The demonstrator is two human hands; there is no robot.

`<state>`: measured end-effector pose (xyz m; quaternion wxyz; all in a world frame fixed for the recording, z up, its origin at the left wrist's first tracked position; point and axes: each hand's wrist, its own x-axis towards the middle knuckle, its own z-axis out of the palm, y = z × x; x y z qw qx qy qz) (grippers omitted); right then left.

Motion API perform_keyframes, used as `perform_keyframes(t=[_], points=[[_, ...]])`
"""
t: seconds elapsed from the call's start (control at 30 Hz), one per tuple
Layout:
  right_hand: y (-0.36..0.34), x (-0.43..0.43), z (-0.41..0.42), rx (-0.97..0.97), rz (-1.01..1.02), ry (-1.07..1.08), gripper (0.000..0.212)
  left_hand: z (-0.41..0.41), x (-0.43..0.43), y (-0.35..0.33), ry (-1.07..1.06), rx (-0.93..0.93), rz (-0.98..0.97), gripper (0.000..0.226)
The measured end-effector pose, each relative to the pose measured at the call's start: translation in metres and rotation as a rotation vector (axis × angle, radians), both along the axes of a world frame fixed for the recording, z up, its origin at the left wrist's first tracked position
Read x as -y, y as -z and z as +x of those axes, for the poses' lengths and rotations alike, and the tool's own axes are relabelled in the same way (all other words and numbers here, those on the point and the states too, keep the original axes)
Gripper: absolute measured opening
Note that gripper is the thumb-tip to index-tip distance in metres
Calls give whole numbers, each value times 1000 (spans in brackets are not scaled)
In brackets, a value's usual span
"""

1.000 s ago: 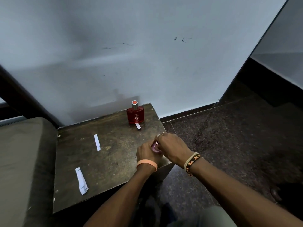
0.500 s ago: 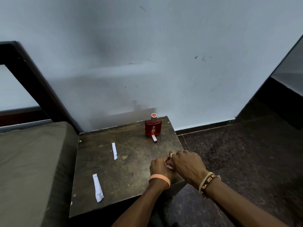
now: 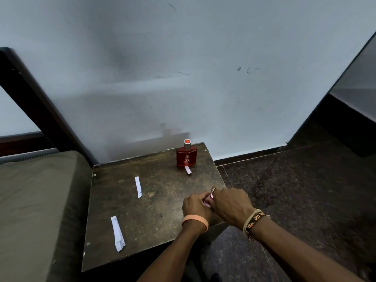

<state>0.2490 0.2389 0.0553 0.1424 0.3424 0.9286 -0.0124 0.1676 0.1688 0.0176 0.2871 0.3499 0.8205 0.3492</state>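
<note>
Lower centre of the frame, both hands were down on the job. The left hand point(image 3: 196, 206), orange band at the wrist, was curled around a small pink piece point(image 3: 208, 199). The right hand point(image 3: 232, 204) met it from the right, fingertips pinching the same piece. Two hands on something that small, I judged, meant folding or tearing it, not merely carrying it. What it was, I couldn't tell, because the fingers covered most of it.

It sat low over the near right corner of the counter point(image 3: 154, 210), likely so the top could steady the work. Over in the lower left of the frame a crumpled white strip point(image 3: 117, 233) lay flat. Further back was a second strip point(image 3: 138, 187), well apart from the first, each laid out singly. At the far edge, centre frame, a red bottle point(image 3: 186, 157) stood upright by the wall point(image 3: 203, 78), with a short strip point(image 3: 188, 170) right at its foot, seemingly paired with it.
</note>
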Motion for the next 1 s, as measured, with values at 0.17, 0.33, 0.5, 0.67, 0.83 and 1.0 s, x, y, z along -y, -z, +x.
perform_keyframes(t=[0.17,0.33,0.5,0.67,0.83,1.0], points=[[-1,-1,-4,33,-1,17,44,0,-1,0,2,-19,-17,31],[-5,1,-2,-14,-14,-1,47,0,-3,2,-4,-66,-42,35],[-5,-4,-1,-18,10,-46,39,1,-3,1,-6,-40,-43,34],[-3,-3,0,-9,-14,-29,44,2,-3,-1,-9,-51,-38,33],[-6,-3,-3,23,6,-100,37,2,-3,3,-24,-25,-40,31],[-1,-3,-4,-2,-11,-2,42,2,-3,4,-43,-37,-28,32]])
